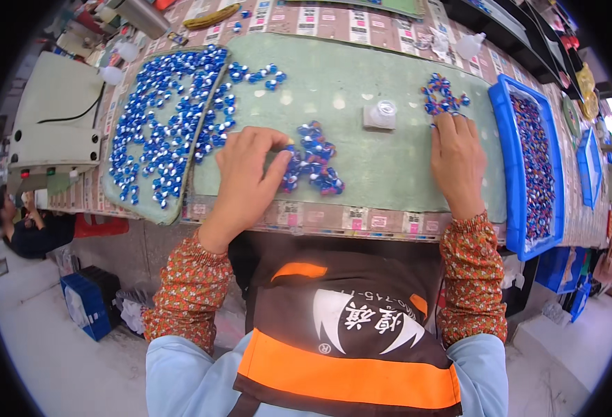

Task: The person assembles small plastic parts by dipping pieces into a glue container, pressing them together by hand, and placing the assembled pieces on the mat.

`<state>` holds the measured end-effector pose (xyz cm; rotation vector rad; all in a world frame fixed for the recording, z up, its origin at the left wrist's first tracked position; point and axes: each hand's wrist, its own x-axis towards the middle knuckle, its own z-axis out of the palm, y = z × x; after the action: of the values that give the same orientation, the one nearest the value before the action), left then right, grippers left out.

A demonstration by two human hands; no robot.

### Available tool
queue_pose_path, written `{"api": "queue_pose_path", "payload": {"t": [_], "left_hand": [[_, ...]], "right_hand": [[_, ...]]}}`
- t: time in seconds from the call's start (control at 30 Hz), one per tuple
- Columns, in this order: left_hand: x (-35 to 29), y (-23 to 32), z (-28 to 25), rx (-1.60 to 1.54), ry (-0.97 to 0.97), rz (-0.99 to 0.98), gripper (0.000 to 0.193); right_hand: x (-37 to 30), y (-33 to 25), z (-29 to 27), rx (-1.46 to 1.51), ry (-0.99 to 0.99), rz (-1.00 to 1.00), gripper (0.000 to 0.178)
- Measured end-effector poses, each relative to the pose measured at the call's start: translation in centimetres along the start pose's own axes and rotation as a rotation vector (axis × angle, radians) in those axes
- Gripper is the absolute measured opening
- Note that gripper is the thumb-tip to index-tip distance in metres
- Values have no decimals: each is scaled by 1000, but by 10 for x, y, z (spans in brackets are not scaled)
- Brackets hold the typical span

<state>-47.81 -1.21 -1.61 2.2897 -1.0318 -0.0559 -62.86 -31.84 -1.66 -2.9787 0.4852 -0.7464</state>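
My left hand [247,170] is over the green mat [361,170], its thumb and index finger closing on a small glossy bead at the left edge of a loose pile of blue, red and orange beads [314,158]. Farther right, my right hand [457,163] has its fingers bent down at the near side of a smaller pile of similar beads [444,96]. Those fingertips are partly hidden, and what they hold, if anything, does not show. Left of my left hand, many blue-and-white beads [212,132] spread over the mat's edge and a rimmed tray [139,204].
A small clear container on a pale block [380,117] stands between the piles. At right is a blue bin [560,201] full of mixed beads. A beige machine box [55,111] stands far left. A banana [212,17] and a white squeeze bottle [470,46] lie behind the mat.
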Motion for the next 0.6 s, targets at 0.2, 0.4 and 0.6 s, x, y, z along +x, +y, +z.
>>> {"api": "queue_pose_path", "payload": {"t": [0.2,0.4,0.6], "left_hand": [[11,-12,-13,-174,-18,-8,21],[65,-30,-24,-94,32,-33,17],[92,-31,-8,315,145,40,15]], "right_hand": [[-14,-10,-9,117,-39,-73,8],[-27,-17,-12,183,-7,-161,11],[-34,-19,-6,335,14,-10,16]]}}
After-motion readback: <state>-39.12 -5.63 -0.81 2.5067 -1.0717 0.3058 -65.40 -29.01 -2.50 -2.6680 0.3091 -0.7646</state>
